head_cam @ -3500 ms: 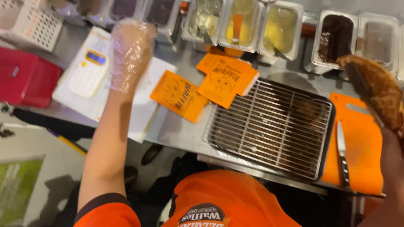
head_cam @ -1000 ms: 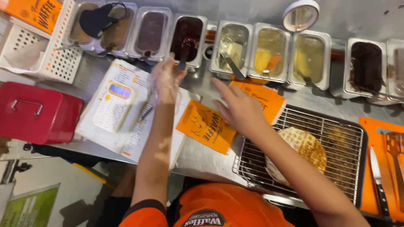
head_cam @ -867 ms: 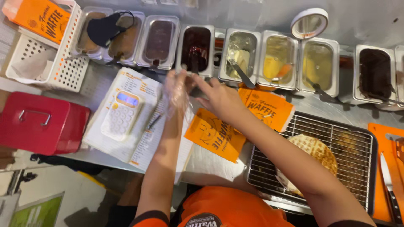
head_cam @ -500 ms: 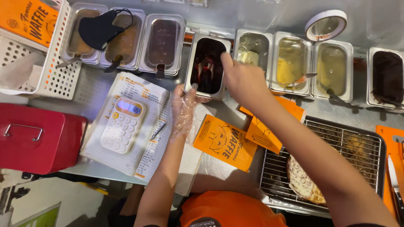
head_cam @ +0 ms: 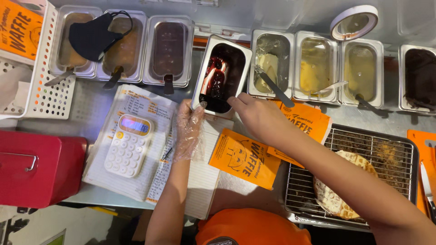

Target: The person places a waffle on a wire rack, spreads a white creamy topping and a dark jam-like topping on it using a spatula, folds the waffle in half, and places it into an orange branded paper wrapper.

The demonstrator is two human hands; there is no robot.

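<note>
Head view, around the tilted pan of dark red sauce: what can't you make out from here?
- Right hand fingertips dip into the sauce pan; any utensil they hold is hidden by the fingers.
- Left hand in its clear glove: its grip on the pan's edge is unclear.
- Waffle on the wire rack: partly covered by the right forearm.
- Knife: cut off by the right frame edge.

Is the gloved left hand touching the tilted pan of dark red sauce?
Touching. In the head view, the gloved left hand has its fingertips against the lower edge of the sauce pan, with no gap showing between them.
</note>
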